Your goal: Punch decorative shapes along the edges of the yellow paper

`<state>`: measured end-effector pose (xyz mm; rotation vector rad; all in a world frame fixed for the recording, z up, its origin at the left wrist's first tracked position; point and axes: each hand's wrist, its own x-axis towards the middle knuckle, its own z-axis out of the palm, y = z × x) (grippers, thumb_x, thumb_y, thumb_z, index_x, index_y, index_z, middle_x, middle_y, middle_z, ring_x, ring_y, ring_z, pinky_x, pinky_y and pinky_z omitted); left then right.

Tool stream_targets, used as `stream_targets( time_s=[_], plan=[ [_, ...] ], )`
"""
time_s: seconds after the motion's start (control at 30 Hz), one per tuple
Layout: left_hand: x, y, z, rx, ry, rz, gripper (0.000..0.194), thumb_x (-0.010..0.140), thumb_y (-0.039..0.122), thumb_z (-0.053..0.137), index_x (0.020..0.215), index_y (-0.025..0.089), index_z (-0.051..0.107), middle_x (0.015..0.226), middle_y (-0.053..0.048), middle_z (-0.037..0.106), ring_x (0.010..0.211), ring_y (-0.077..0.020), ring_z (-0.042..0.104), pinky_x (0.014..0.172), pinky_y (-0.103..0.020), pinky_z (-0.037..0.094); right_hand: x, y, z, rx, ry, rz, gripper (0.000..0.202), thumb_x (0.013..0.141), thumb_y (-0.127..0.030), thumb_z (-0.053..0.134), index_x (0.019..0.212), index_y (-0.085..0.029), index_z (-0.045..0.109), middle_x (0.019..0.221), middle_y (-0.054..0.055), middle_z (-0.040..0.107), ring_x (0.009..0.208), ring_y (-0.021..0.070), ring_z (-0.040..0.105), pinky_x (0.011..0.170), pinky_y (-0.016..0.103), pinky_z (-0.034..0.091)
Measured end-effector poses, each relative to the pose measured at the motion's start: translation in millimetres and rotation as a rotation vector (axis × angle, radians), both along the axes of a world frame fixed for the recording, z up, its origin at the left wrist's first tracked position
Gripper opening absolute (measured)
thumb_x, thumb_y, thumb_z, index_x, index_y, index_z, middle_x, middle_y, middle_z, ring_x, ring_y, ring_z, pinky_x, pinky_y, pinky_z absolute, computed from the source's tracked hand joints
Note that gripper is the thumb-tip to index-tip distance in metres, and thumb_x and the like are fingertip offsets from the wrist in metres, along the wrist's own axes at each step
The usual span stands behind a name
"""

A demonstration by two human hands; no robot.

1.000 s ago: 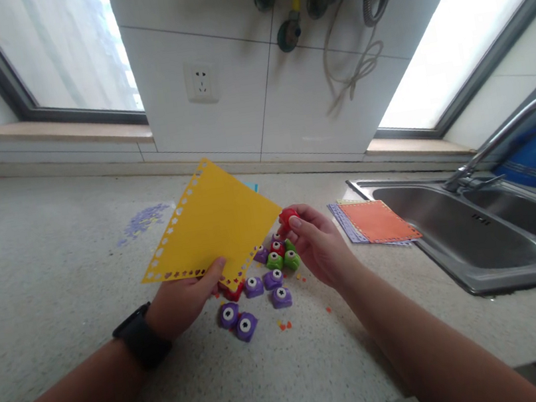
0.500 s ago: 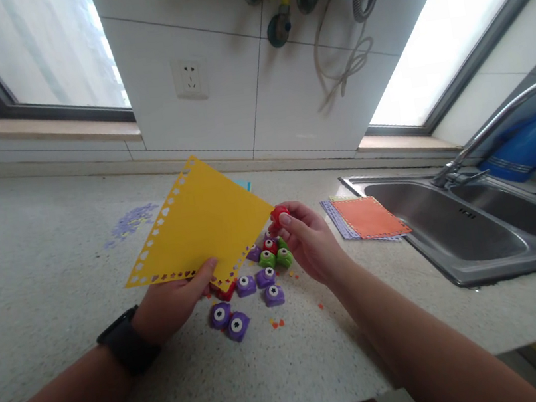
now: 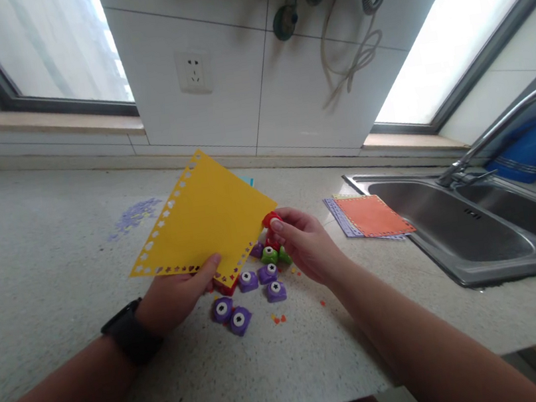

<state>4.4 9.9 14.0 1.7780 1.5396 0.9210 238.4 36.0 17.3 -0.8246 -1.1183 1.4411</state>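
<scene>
My left hand [image 3: 186, 292] grips a yellow sheet of paper [image 3: 209, 213] near its lower corner, thumb on top. Small shapes are cut out along the sheet's left and lower edges, and part of its lower right edge. My right hand [image 3: 306, 239] is closed on a red craft punch [image 3: 271, 219], which sits at the sheet's right edge. Below the paper lie several purple craft punches [image 3: 239, 320], some green ones [image 3: 269, 255] and a red one [image 3: 225, 288] partly under the sheet. Fingers behind the paper are hidden.
Purple paper cut-outs [image 3: 135, 217] lie scattered on the left of the speckled counter [image 3: 55, 259]. An orange punched sheet [image 3: 373, 215] tops a stack beside the steel sink [image 3: 440, 272]. Orange scraps [image 3: 279, 319] lie near the punches. Behind rises a tiled wall with a socket [image 3: 193, 71].
The red craft punch in my right hand has moved down and left along the sheet's right edge, away from the right corner. The view has shifted slightly.
</scene>
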Motion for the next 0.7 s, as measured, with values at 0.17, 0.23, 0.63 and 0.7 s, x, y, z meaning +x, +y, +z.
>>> stream_targets(
  time_s=[0.17,0.23,0.63,0.7],
  plan=[
    [2.0,-0.4,1.5,-0.049,-0.123,-0.055,0.035,0.083,0.040,0.059,0.051,0.026,0.057,0.066,-0.004,0.076,0.067,-0.0226,0.074,0.072,-0.032,0.061,-1.9,-0.7,-3.7,-0.010,-0.067,0.091,0.019,0.081,-0.035,0.081,0.095,-0.023,0.078,0.090,0.003,0.071,0.074,0.0116,0.059,0.070,0.028,0.047],
    [2.8,-1.2,1.7,-0.105,-0.181,-0.077,0.031,0.083,0.037,0.059,0.055,0.024,0.058,0.067,-0.004,0.076,0.063,-0.0212,0.073,0.066,-0.030,0.061,-3.2,-1.7,-4.2,-0.020,-0.091,0.123,0.019,0.082,-0.036,0.080,0.095,-0.022,0.077,0.090,0.003,0.070,0.075,0.0125,0.059,0.071,0.029,0.047],
    [5.6,-1.3,2.9,-0.211,-0.287,-0.072,0.026,0.080,0.033,0.061,0.058,0.023,0.055,0.053,0.002,0.065,0.051,-0.0174,0.067,0.050,-0.025,0.054,-8.6,-2.3,-10.2,-0.051,-0.177,0.175,0.024,0.083,-0.042,0.078,0.091,-0.019,0.075,0.084,0.004,0.066,0.072,0.0133,0.056,0.071,0.029,0.046],
    [6.8,-1.8,4.4,-0.225,-0.291,-0.062,0.026,0.080,0.033,0.061,0.056,0.024,0.054,0.052,0.002,0.064,0.049,-0.0169,0.066,0.049,-0.025,0.053,-9.1,-2.3,-10.5,-0.048,-0.178,0.175,0.024,0.083,-0.042,0.077,0.090,-0.019,0.075,0.083,0.004,0.066,0.072,0.0131,0.055,0.070,0.029,0.045]
  ],
)
